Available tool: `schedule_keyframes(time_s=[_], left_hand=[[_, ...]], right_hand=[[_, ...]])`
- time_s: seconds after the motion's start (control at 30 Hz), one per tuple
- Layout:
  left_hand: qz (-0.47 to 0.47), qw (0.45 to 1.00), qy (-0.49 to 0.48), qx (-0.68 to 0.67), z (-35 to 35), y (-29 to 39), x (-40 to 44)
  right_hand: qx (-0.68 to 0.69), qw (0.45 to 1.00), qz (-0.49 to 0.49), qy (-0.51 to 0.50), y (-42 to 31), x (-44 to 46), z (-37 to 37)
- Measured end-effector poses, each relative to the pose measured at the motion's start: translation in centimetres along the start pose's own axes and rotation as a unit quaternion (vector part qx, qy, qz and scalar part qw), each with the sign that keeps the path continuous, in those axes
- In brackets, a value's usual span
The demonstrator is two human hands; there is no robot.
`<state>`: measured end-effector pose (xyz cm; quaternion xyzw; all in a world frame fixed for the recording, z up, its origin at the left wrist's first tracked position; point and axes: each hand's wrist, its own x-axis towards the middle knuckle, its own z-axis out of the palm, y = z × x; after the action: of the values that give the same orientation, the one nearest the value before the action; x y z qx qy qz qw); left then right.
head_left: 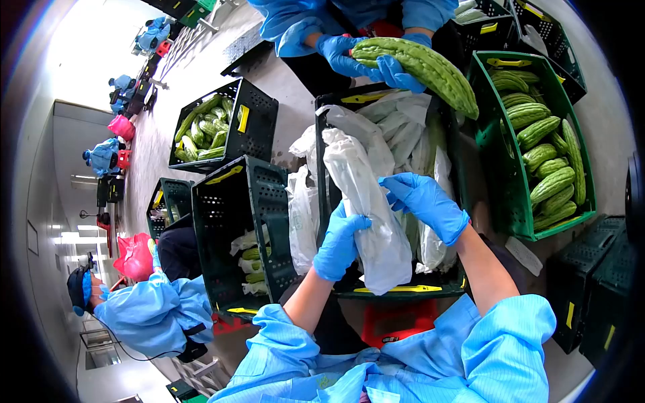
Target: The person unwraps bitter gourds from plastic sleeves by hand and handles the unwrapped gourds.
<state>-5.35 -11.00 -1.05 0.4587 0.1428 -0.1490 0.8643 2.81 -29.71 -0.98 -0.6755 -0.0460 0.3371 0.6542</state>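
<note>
My left hand (pixel 341 243), in a blue glove, has its fingers wrapped round the lower left side of a white wrapped bundle (pixel 368 215). The bundle lies slanted over a black crate (pixel 325 195) that holds more white-wrapped pieces (pixel 403 121). To the right of the bundle is my right hand (pixel 427 205), also gloved; its thumb and fingers come together at the bundle's edge, and what they pinch, if anything, is too small to tell. Another white-wrapped piece (pixel 302 218) lies along the crate's left side.
Across the crate, a co-worker's gloved hands (pixel 376 64) hold a large green bitter melon (pixel 430 70). A green crate of melons (pixel 537 232) stands at right. At left are a black melon crate (pixel 262 127), an open crate (pixel 272 221) and a seated person (pixel 158 312).
</note>
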Motion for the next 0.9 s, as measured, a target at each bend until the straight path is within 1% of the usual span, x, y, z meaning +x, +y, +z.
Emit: schedule_keyframes(time_s=[0.1,0.17,0.27,0.3,0.33,0.37,0.43,0.5,0.53,0.63,0.67,0.77,0.87,0.9], left_hand=[[-0.045,0.999,0.003,0.002,-0.2,0.2,0.1],[-0.07,0.998,0.004,-0.004,-0.2,0.2,0.2],[-0.016,0.998,0.021,0.057,-0.1,-0.4,0.3],[0.001,0.992,0.042,0.122,0.0,-0.5,0.4],[0.018,0.98,0.064,0.186,0.0,-0.6,0.4],[0.034,0.964,0.084,0.25,-0.2,-0.6,0.4],[0.061,0.945,0.084,0.311,-0.8,-0.9,0.4],[0.086,0.92,0.096,0.369,-1.3,-1.4,0.5],[0.122,0.911,0.095,0.381,-1.5,-1.8,0.5],[0.188,0.83,0.081,0.518,-2.1,-1.9,0.5],[0.22,0.799,0.086,0.553,-1.9,-1.7,0.6],[0.238,0.736,0.097,0.626,-1.3,-0.9,0.2],[0.278,0.666,0.113,0.683,-1.9,-0.5,0.3],[0.289,0.659,0.111,0.685,-2.0,-0.4,0.3]], right_hand=[[-0.021,0.999,0.02,0.018,0.0,0.1,-0.1],[-0.018,0.999,-0.007,0.047,0.5,0.5,-0.2],[0.007,0.995,-0.06,0.082,0.3,0.7,-1.1],[0.018,0.993,-0.08,0.09,-0.2,0.6,-1.4],[0.018,0.994,-0.062,0.083,-0.8,0.2,-1.8],[0.012,0.992,-0.089,0.087,-0.6,0.4,-2.0],[-0.002,0.985,-0.142,0.095,0.0,0.7,-2.5],[0.032,0.984,-0.148,0.09,-0.5,0.3,-2.0],[0.05,0.983,-0.151,0.087,-0.8,0.0,-1.7],[-0.017,0.99,-0.13,0.055,-1.4,-0.5,-1.8],[0.027,0.985,-0.159,0.057,-0.8,-0.3,-1.6],[-0.087,0.983,-0.129,0.1,-0.4,-0.2,-2.1],[-0.184,0.955,-0.173,0.156,0.5,0.2,-2.0],[-0.19,0.956,-0.166,0.149,0.6,0.2,-2.1]])
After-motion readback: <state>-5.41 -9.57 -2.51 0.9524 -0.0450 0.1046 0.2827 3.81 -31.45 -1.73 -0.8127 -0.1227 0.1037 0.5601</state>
